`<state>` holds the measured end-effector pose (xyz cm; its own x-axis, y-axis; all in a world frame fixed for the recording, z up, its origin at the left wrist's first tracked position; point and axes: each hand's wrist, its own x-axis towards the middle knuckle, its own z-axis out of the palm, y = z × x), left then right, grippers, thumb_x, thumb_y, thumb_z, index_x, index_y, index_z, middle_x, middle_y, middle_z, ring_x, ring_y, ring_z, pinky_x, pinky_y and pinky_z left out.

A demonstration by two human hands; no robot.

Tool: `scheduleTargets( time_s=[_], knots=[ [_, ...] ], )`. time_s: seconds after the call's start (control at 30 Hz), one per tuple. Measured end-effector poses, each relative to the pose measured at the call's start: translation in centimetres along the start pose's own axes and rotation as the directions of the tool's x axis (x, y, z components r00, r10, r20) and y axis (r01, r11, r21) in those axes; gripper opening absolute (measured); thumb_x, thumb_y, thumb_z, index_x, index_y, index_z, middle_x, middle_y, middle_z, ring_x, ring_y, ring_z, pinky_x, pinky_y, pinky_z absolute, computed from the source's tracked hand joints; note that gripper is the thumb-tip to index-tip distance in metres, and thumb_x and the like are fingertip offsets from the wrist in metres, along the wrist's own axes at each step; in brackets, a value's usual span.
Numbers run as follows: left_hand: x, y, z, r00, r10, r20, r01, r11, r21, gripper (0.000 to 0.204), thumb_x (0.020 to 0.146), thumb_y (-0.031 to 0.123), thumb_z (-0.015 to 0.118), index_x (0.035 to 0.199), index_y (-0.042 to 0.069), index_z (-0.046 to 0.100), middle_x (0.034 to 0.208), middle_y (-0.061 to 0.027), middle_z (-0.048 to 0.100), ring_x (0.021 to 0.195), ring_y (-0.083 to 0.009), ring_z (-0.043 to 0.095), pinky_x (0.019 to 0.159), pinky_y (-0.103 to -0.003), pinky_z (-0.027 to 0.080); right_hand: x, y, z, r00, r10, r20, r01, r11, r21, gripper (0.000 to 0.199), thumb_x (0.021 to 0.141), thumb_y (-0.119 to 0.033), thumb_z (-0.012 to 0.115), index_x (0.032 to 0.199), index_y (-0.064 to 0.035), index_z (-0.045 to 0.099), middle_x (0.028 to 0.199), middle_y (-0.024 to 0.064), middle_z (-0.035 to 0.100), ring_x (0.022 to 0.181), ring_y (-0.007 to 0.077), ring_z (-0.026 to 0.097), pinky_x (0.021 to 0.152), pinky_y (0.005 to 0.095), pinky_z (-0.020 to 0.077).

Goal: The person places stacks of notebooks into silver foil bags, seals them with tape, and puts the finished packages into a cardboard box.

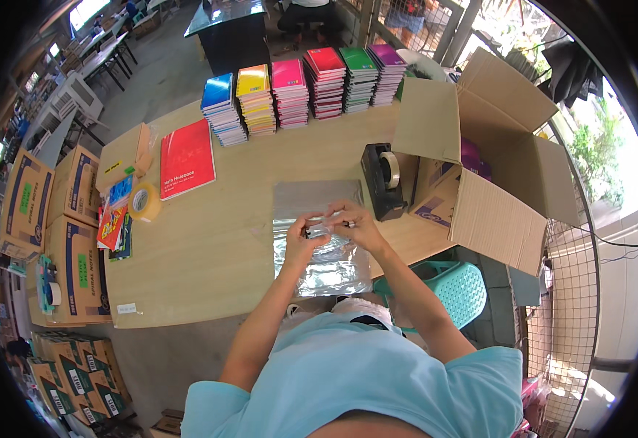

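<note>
A flat, shiny clear plastic bag lies on the table near its front edge, possibly one of a pile. Above its middle, my left hand and my right hand come close together. The fingers of both are closed in a pinch on a bit of clear plastic between them. Whether that bit belongs to the bag underneath is hard to make out. Just right of the bag stands a black tape dispenser with a roll of tape in it.
Stacks of coloured notebooks line the far edge; a red notebook lies left of them. A tape roll sits nearby. An open cardboard box stands right, above a green stool. Closed cartons fill the left.
</note>
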<state>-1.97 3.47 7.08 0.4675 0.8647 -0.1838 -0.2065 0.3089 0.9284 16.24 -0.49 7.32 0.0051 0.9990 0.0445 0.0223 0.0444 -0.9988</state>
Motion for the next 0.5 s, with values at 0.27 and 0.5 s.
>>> scheduleTargets(
  time_s=[0.27,0.5],
  knots=[
    [-0.7,-2.4,-0.5,0.966,0.243,-0.093,-0.214,0.945,0.247,0.017,0.063,-0.008,0.078,0.073,0.004,0.073,0.093,-0.0073,0.059,0.109,-0.0259,0.06,0.09,-0.037,0.046,-5.5,-0.3,-4.1,0.764,-0.442,-0.469,0.147,0.828,-0.541,0.024,0.079,-0.011,0.074,0.102,-0.0064,0.075,0.119,0.0125,0.062,0.115,0.032,0.055,0.097,0.0404,0.0444],
    [-0.4,-3.1,0.4,0.963,0.247,-0.11,-0.222,0.954,0.202,0.017,0.062,-0.008,0.079,0.071,0.005,0.073,0.091,-0.006,0.058,0.109,-0.026,0.059,0.09,-0.036,0.046,-0.9,6.0,-13.4,0.497,0.261,-0.828,-0.514,0.857,-0.038,0.027,0.084,-0.024,0.073,0.092,0.0016,0.072,0.072,0.0057,0.065,0.068,0.0205,0.061,0.065,0.0346,0.048]
  ],
)
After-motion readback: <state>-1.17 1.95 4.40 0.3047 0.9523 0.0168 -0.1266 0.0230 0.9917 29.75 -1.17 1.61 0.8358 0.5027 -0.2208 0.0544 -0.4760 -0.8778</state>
